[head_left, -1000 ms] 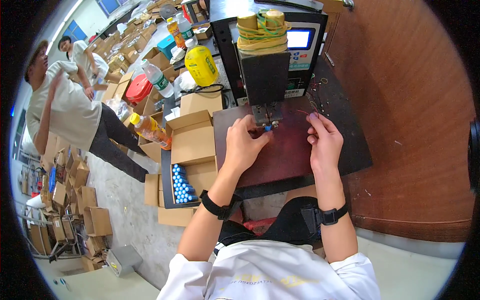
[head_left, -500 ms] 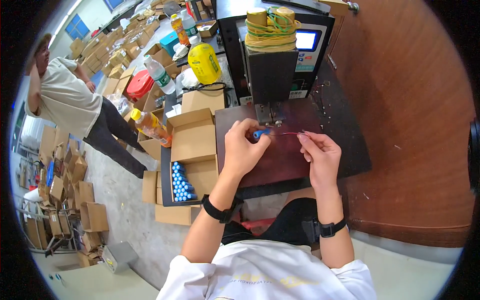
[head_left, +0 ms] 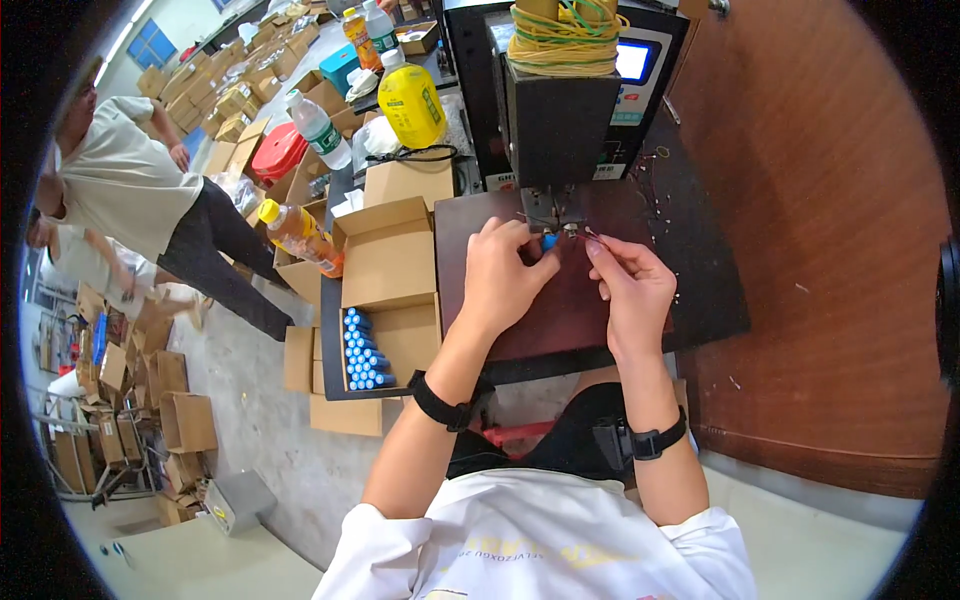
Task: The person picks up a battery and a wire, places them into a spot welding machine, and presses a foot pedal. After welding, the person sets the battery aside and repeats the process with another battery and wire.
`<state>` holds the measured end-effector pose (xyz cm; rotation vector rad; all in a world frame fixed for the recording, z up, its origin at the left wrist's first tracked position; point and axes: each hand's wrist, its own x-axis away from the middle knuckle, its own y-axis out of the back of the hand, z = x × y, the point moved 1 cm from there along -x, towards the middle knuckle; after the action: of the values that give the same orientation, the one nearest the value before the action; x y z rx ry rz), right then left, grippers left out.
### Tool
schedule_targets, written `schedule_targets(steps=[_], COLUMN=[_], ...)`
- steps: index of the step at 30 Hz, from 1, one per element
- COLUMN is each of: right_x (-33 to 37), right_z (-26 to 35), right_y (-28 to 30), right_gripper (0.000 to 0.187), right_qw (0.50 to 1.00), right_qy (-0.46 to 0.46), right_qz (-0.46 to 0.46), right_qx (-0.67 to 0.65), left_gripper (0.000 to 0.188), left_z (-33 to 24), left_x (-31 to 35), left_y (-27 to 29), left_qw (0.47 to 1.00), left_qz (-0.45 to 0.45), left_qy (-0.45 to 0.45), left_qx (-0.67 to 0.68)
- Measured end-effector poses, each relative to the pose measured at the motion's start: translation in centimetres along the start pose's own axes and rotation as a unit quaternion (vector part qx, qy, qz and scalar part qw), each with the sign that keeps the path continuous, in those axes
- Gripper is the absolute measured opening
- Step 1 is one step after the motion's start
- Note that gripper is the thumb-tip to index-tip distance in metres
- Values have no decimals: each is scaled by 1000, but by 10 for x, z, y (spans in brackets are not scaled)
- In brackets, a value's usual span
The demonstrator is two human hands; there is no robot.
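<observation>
Holding blue cell point(head_left: 549, 241), open box point(head_left: 400, 345) of cells point(head_left: 361, 351)

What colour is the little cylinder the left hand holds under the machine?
Blue. The small cylinder pinched by the left hand shows best in the head view.

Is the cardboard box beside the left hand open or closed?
Open: the cardboard box has its flaps raised, showing a row of blue cylinders inside.

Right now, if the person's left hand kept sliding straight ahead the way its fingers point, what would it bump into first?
Probably the small blue cylinder at the left hand fingertips, then the black machine head above it. Depth is hard to judge from this overhead view.
</observation>
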<state>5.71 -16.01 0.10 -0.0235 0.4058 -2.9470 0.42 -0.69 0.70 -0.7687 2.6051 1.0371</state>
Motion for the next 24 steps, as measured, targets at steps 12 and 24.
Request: schedule_targets(steps=[12,24], right_x=[-1,37], right_z=[0,42], right_y=[2,42], right_gripper=[17,21], right_qw=[1000,990], right_qy=[0,-8], right_qz=[7,-88], right_qx=[1,107], left_gripper=[15,23], left_z=[-3,4], left_x=[-1,16], left_y=[1,19], left_qw=[1000,989], left_qz=[-3,44], left_qy=[-8,-97], left_qx=[-2,104])
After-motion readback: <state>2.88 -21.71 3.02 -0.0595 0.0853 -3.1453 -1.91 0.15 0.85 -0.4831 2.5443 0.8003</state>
